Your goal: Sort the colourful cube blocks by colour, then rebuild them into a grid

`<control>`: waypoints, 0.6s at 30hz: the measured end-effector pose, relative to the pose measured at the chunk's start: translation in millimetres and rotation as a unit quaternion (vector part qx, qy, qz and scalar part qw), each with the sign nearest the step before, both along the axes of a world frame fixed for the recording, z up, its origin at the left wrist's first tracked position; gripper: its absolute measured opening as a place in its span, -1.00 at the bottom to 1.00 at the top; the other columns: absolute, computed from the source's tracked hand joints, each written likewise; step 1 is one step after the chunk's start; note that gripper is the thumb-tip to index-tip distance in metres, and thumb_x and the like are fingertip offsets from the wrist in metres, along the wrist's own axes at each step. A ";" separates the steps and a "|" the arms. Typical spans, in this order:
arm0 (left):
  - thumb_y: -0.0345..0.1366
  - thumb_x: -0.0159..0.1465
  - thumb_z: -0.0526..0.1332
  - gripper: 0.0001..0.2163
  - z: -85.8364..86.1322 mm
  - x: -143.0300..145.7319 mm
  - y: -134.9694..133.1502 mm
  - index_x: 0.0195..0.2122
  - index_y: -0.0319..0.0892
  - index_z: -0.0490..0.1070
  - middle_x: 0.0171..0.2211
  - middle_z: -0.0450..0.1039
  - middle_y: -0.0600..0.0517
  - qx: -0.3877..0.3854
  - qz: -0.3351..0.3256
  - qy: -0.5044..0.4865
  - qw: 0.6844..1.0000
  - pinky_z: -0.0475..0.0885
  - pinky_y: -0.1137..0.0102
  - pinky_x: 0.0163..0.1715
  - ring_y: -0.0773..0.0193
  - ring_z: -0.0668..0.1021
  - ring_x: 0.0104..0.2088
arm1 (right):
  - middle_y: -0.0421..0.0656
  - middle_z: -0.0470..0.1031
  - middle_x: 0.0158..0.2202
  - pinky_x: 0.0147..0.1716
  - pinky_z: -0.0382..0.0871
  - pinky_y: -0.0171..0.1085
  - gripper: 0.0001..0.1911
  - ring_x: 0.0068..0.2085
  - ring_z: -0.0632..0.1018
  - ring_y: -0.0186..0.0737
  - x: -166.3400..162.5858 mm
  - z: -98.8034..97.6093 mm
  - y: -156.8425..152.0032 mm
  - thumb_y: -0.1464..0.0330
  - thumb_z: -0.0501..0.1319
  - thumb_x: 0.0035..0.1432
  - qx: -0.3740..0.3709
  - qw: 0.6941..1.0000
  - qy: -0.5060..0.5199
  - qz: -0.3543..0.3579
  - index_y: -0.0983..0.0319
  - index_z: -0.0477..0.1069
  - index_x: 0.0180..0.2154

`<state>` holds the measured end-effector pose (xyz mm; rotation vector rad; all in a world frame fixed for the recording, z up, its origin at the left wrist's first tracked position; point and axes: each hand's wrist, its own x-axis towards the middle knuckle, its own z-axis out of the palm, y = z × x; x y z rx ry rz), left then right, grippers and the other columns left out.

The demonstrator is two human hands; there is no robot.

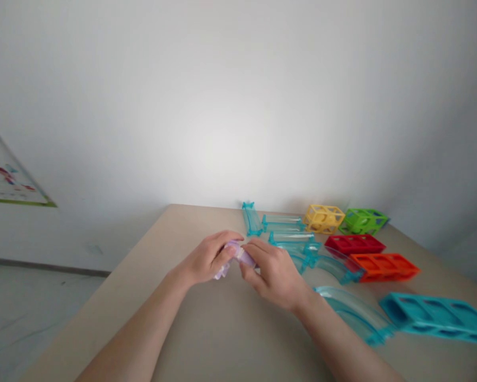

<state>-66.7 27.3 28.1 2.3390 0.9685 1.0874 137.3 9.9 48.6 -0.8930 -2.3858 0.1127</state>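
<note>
Both my hands meet over the middle of a beige table (206, 339). My left hand (206, 260) and my right hand (272, 270) are both closed around a small pale purple plastic piece (238, 253), which shows between the fingertips. Most of the piece is hidden by my fingers. Just right of my right hand lie several clear teal curved track pieces (302, 249).
Along the right side lie a yellow block (323, 218), a green block (363, 220), a red block (354, 244), an orange block (383, 266) and a long teal block (437, 317). Another teal curved track (353, 313) lies by my right forearm. A white wall stands behind; a poster (3, 180) hangs at left.
</note>
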 end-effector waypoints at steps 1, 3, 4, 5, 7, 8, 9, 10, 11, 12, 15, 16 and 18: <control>-0.15 0.40 -0.04 -0.66 0.5 0.8 -1.1 0.02 -0.19 0.40 -0.07 0.51 -0.10 -0.010 -0.008 -0.019 1.000 0.38 0.31 -0.02 0.16 0.52 -0.06 | -0.15 0.44 -0.36 -0.37 0.22 -0.34 -0.83 -0.37 0.44 -0.28 1.1 1.6 -0.4 0.34 0.05 0.26 -0.023 0.999 0.019 0.011 0.23 0.37 -0.32; -0.14 0.40 -0.05 -0.64 1.2 3.1 -3.2 -0.01 -0.19 0.42 -0.09 0.53 -0.10 -0.032 -0.021 -0.052 0.998 0.39 0.31 -0.04 0.17 0.53 -0.07 | -0.16 0.43 -0.39 -0.36 0.23 -0.33 -0.77 -0.37 0.41 -0.28 1.6 3.3 -1.6 0.31 0.01 0.30 -0.072 0.995 0.058 0.029 0.23 0.35 -0.35; -0.13 0.41 -0.06 -0.64 1.4 4.4 -4.0 -0.02 -0.20 0.43 -0.11 0.53 -0.10 -0.044 -0.025 -0.064 0.997 0.40 0.31 -0.06 0.17 0.54 -0.09 | -0.18 0.41 -0.42 -0.37 0.22 -0.33 -0.74 -0.38 0.40 -0.29 1.3 3.4 -2.1 0.29 -0.01 0.31 -0.091 0.992 0.076 0.034 0.22 0.34 -0.38; -0.13 0.41 -0.06 -0.63 1.3 5.5 -4.5 -0.02 -0.20 0.43 -0.13 0.53 -0.10 -0.057 -0.028 -0.073 0.995 0.41 0.32 -0.10 0.17 0.54 -0.12 | -0.19 0.39 -0.45 -0.39 0.20 -0.34 -0.70 -0.40 0.38 -0.30 0.9 3.1 -2.4 0.27 -0.02 0.33 -0.105 0.990 0.090 0.035 0.22 0.33 -0.41; -0.09 0.40 -0.05 -0.62 0.8 7.3 -5.0 -0.04 -0.22 0.44 -0.17 0.53 -0.11 -0.089 -0.030 -0.089 0.992 0.43 0.33 -0.20 0.18 0.55 -0.20 | -0.21 0.34 -0.51 -0.44 0.16 -0.34 -0.64 -0.46 0.34 -0.32 0.2 1.9 -2.4 0.24 -0.03 0.34 -0.116 0.988 0.103 0.020 0.22 0.31 -0.46; -0.07 0.40 -0.04 -0.61 0.4 7.9 -5.0 -0.04 -0.23 0.43 -0.21 0.53 -0.11 -0.109 -0.032 -0.098 0.989 0.44 0.35 -0.26 0.20 0.55 -0.26 | -0.22 0.32 -0.53 -0.46 0.14 -0.34 -0.62 -0.48 0.32 -0.33 0.1 1.2 -2.2 0.23 -0.03 0.34 -0.114 0.988 0.103 0.009 0.22 0.30 -0.49; -0.05 0.39 -0.04 -0.59 -0.1 8.4 -5.0 -0.04 -0.24 0.43 -0.26 0.53 -0.10 -0.132 -0.035 -0.110 0.984 0.44 0.36 -0.33 0.22 0.55 -0.33 | -0.22 0.31 -0.54 -0.47 0.11 -0.34 -0.60 -0.49 0.30 -0.34 0.4 0.7 -1.9 0.22 -0.03 0.34 -0.110 0.989 0.099 -0.001 0.22 0.29 -0.50; -0.03 0.38 -0.03 -0.58 -0.5 8.8 -4.9 -0.04 -0.25 0.42 -0.32 0.53 -0.09 -0.157 -0.040 -0.124 0.979 0.43 0.38 -0.41 0.24 0.54 -0.40 | -0.23 0.30 -0.55 -0.48 0.10 -0.34 -0.59 -0.50 0.28 -0.34 0.8 0.5 -1.6 0.21 -0.03 0.34 -0.108 0.990 0.094 -0.008 0.22 0.29 -0.52; -0.01 0.38 -0.03 -0.56 -0.8 9.1 -4.9 -0.03 -0.27 0.41 -0.38 0.51 -0.07 -0.182 -0.047 -0.138 0.972 0.41 0.41 -0.47 0.26 0.53 -0.46 | -0.23 0.30 -0.56 -0.49 0.09 -0.35 -0.58 -0.51 0.27 -0.34 1.3 0.4 -1.4 0.20 -0.04 0.34 -0.107 0.990 0.089 -0.010 0.22 0.29 -0.52; 0.01 0.37 -0.01 -0.55 -1.1 9.4 -4.9 -0.03 -0.28 0.40 -0.43 0.50 -0.05 -0.205 -0.054 -0.150 0.966 0.39 0.43 -0.51 0.28 0.52 -0.50 | -0.23 0.30 -0.57 -0.50 0.08 -0.35 -0.57 -0.52 0.27 -0.34 1.8 0.4 -1.2 0.19 -0.04 0.35 -0.110 0.990 0.084 -0.010 0.22 0.29 -0.52; 0.04 0.35 0.02 -0.55 -2.1 10.3 -4.2 -0.03 -0.27 0.38 -0.45 0.47 -0.01 -0.250 -0.067 -0.177 0.950 0.36 0.46 -0.57 0.30 0.52 -0.54 | -0.22 0.34 -0.56 -0.49 0.11 -0.36 -0.56 -0.52 0.31 -0.34 1.4 -0.2 -1.0 0.17 -0.07 0.37 -0.124 0.989 0.080 -0.007 0.22 0.31 -0.49; 0.05 0.35 0.01 -0.54 -2.7 10.7 -3.6 -0.03 -0.27 0.37 -0.45 0.47 -0.01 -0.257 -0.067 -0.181 0.947 0.36 0.46 -0.58 0.30 0.52 -0.54 | -0.21 0.36 -0.54 -0.48 0.12 -0.36 -0.57 -0.51 0.34 -0.33 0.4 -0.9 -1.1 0.17 -0.08 0.37 -0.126 0.989 0.081 -0.011 0.21 0.31 -0.47; 0.06 0.35 -0.01 -0.53 -4.3 11.7 -1.6 -0.04 -0.25 0.38 -0.42 0.48 -0.01 -0.247 -0.057 -0.178 0.951 0.39 0.44 -0.55 0.29 0.53 -0.51 | -0.20 0.40 -0.51 -0.47 0.14 -0.36 -0.57 -0.49 0.37 -0.32 -2.2 -3.3 -1.3 0.17 -0.10 0.38 -0.125 0.988 0.085 -0.029 0.21 0.31 -0.44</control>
